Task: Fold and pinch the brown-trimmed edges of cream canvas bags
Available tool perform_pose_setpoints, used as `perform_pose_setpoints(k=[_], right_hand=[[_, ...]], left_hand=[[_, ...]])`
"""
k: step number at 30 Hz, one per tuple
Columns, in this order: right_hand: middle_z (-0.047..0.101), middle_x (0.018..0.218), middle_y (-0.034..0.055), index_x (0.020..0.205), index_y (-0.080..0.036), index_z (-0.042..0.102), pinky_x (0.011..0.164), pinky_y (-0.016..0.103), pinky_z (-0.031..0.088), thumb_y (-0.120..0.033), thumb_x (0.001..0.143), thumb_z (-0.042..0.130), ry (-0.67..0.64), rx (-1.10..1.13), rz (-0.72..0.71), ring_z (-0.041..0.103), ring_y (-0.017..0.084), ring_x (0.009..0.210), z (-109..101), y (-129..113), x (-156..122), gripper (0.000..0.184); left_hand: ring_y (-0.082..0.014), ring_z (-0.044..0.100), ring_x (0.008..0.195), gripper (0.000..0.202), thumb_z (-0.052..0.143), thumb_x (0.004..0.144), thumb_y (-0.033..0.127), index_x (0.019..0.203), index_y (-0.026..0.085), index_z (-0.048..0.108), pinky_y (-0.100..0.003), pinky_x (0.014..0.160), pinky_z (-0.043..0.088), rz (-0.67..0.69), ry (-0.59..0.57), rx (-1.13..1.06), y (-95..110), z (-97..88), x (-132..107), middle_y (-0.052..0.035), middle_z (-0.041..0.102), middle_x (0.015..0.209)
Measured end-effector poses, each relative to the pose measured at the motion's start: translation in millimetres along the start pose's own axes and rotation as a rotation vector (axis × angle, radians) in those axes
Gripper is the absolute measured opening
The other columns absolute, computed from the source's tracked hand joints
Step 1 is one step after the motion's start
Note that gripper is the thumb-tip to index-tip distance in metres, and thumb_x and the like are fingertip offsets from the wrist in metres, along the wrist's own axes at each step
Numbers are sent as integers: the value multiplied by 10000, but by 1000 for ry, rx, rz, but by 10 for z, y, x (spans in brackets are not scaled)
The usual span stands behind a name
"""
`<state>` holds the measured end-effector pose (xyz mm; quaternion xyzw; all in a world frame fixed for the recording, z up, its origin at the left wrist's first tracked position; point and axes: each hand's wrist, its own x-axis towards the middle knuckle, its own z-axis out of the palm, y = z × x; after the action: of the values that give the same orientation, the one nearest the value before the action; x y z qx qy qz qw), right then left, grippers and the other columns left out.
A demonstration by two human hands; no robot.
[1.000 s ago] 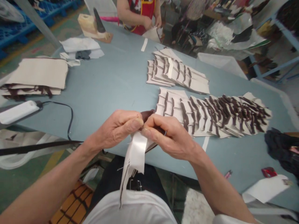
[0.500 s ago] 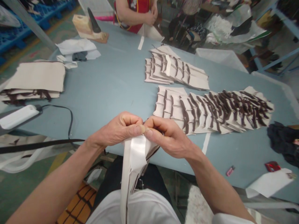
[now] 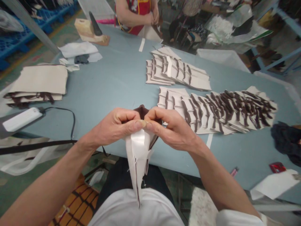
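A cream fabric piece (image 3: 138, 157) with dark brown edging hangs from both hands over the near table edge. A glossy white strip (image 3: 138, 141) lies along its upper part. My left hand (image 3: 117, 125) pinches the top edge from the left, thumb on the near side. From the right, my right hand (image 3: 169, 127) pinches the same edge, its thumb tip meeting the left one. Brown material (image 3: 142, 110) shows just beyond the fingers. The fingertips partly hide what lies between them.
On the blue-green table (image 3: 105, 84) lie a long row of overlapping cream-and-brown pieces (image 3: 199, 110), a smaller stack (image 3: 176, 67) behind, and a cream pile (image 3: 41, 78) at left. A white device with a cord (image 3: 22, 119) sits near left. Opposite stands a person (image 3: 134, 15).
Both hands have moved slightly up and away from my body with the fabric. Its lower end now hangs shorter and narrower, and brown material appears above the fingers.
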<state>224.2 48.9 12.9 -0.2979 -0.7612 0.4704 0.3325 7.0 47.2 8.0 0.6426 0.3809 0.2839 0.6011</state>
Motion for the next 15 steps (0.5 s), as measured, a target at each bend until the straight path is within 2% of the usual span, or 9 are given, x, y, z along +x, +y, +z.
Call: perform_pose_setpoints(k=[4,7,9,13,15], right_hand=[[619,775,-21,819,-195,590,682,253,401,-388,1069,602,-28,6,-11,504,116,698,-23,36,28,317],[649,803,-5,821,-200,601,767,283,438,-498,1072,577,-52,-27,-13,540,135,737,-6,119,32,390],[667,838,9,836,-212,603,832,309,460,-517,1067,569,-8,-50,-6,578,159,799,36,197,11,384],[711,1117,77,1016,-219,633,1042,354,462,-519,1058,555,240,42,67,634,211,1122,211,308,-158,313],[718,1154,81,1071,-208,641,1043,343,464,-502,1053,554,250,116,147,645,208,1142,335,303,-296,307]], left_hand=[[-76,296,514,423,667,920,362,595,196,452,-212,444,222,-7,-69,62,61,-4,4,69,342,576],[-75,284,508,441,660,921,378,587,200,433,-212,442,219,-25,-81,54,0,65,-29,69,322,573],[-75,277,497,486,670,917,417,569,205,405,-215,438,210,-36,-15,29,-96,124,-72,69,309,557],[-80,307,469,489,652,951,470,588,201,463,-216,424,247,-51,174,-81,-313,226,-202,60,364,542],[-82,314,465,484,649,959,489,604,200,490,-215,419,260,-59,267,-87,-371,266,-267,58,387,550]])
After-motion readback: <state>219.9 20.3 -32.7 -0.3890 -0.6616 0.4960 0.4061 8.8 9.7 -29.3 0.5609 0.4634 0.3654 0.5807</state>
